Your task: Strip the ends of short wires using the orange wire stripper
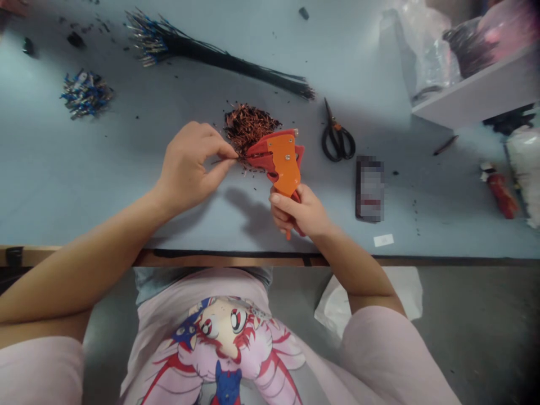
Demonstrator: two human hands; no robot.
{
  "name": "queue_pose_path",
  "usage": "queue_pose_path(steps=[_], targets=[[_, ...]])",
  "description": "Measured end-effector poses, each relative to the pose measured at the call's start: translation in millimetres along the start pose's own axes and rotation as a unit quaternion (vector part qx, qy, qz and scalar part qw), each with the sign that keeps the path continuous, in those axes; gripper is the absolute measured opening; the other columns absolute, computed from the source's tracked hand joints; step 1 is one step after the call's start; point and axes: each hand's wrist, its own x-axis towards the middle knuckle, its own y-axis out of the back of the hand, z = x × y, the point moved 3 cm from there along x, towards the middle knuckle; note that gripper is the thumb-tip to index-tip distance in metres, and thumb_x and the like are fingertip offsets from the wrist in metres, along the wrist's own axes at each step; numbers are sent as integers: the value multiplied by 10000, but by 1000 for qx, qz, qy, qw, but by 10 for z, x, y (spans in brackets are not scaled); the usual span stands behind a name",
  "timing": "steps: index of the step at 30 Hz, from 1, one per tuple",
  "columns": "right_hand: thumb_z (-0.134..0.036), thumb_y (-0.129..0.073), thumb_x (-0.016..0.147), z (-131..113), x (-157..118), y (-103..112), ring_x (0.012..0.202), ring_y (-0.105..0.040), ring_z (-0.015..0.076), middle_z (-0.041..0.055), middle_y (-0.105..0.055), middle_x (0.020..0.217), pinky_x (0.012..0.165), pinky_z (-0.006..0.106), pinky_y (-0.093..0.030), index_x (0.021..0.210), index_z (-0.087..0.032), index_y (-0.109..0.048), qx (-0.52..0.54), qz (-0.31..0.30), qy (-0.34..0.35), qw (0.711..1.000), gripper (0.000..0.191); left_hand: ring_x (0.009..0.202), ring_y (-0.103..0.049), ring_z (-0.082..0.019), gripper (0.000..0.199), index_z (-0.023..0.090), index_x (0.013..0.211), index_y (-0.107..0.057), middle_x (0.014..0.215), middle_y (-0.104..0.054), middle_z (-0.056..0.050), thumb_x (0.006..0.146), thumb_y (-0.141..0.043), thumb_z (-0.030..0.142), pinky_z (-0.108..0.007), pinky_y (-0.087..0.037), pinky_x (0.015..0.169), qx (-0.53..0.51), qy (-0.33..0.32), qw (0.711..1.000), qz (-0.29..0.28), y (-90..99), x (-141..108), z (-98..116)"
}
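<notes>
My right hand (pixel 297 211) is wrapped round the handles of an orange and red wire stripper (pixel 286 160), its jaws pointing left. My left hand (pixel 194 163) pinches a thin dark wire (pixel 239 158) between thumb and forefinger, right at the tip of the jaws. How far the wire reaches into the jaws I cannot tell. Just behind the tool lies a heap of short coppery and black scraps (pixel 250 122), partly covered by it. Farther back, a long bundle of black wires (pixel 219 59) with blue and metal ends stretches across the table.
A small pile of blue and metal pieces (pixel 86 94) lies at the left. Right of the stripper are black-handled scissors (pixel 337 138) and a phone (pixel 370 188). A pale shelf (pixel 472 90) with plastic bags juts in at upper right, above a red bottle-like object (pixel 501 191).
</notes>
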Motion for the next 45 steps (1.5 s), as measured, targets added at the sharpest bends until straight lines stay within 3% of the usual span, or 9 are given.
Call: queue_pose_path(steps=[4,7,14,17,21,29,35,39,45], targets=[[-465,-744,749,0,13,72,628,-660,167,35,-641,773,527,310,-584,924,-143,-558,20,-40,-9,999,411,844,-593,-204,101,283,813,-635,803,-648,4,847,-557,228,-434,-472,831,10,7,1000,20,21,9,-28],[-491,-747,734,-34,4,174,844,-687,237,108,-657,1005,674,397,-605,1081,-151,-547,33,-28,14,999,526,809,-583,-188,95,266,789,-622,772,-639,8,850,-561,228,-413,-475,797,42,3,998,49,58,22,-43],[-310,-798,703,-84,-8,222,759,-654,183,26,-615,874,703,379,-589,1009,-179,-552,5,135,74,988,414,731,-559,-171,34,232,780,-627,771,-643,-2,806,-609,221,-363,-431,680,85,-136,985,59,-17,-47,167],[-294,-816,673,-87,-24,143,746,-635,177,15,-596,845,682,357,-583,982,-188,-550,-25,141,82,986,421,731,-546,-181,34,246,825,-627,783,-655,-1,817,-596,233,-374,-403,665,75,-187,979,34,-90,-111,250],[-335,-812,671,-104,-46,77,750,-607,172,7,-571,829,693,343,-572,953,-211,-518,-51,136,75,986,425,776,-552,-197,61,284,841,-625,788,-652,13,848,-564,291,-391,-380,693,42,-161,986,-18,-148,-147,247],[-302,-740,729,-79,-20,68,658,-578,138,-11,-554,770,655,336,-555,909,-203,-479,-61,127,74,987,332,773,-565,-198,47,262,847,-625,801,-675,-4,826,-589,242,-377,-412,690,76,-222,972,-11,-175,-182,349],[-225,-697,709,-99,-21,122,616,-563,129,-36,-529,719,560,303,-538,898,-212,-459,-83,172,76,979,304,804,-560,-213,110,236,773,-630,823,-663,-28,829,-538,214,-391,-381,702,76,-178,977,-85,-178,-88,230],[-227,-701,731,-200,-39,293,607,-546,124,-37,-508,733,587,315,-545,890,-232,-480,-84,248,115,958,272,780,-526,-202,42,212,752,-637,780,-643,-24,775,-604,223,-377,-373,690,162,-114,979,-43,-23,39,-103],[-356,-783,707,-203,1,445,805,-628,181,62,-631,1031,733,370,-566,1042,-209,-550,-116,212,86,967,433,735,-602,-156,43,249,758,-659,768,-675,24,788,-654,279,-340,-460,702,-71,86,993,-35,15,45,-148]])
